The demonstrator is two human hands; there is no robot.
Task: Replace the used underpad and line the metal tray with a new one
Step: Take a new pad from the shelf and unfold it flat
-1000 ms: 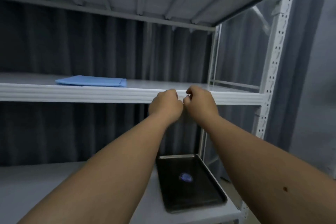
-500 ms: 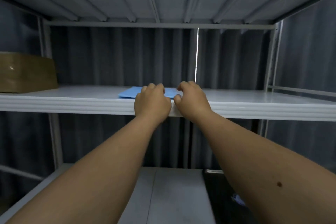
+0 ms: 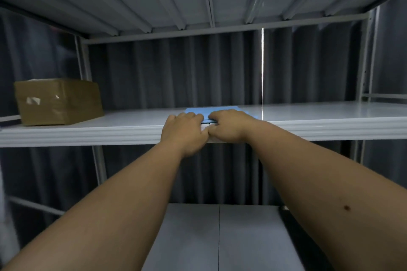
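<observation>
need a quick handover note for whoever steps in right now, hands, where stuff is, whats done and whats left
Left hand: on the near edge of the folded blue underpad, fingers curled over it.
Right hand: beside the left, fingers curled onto the same edge.
The underpad lies flat on the middle shelf, near the front; a brown box sits at the shelf's left end.
Only a dark corner of the metal tray shows on the lower shelf, at the right; its inside cannot be seen.
Done: new pad reached.
Left: lift it off the shelf, unfold it, line the tray.
</observation>
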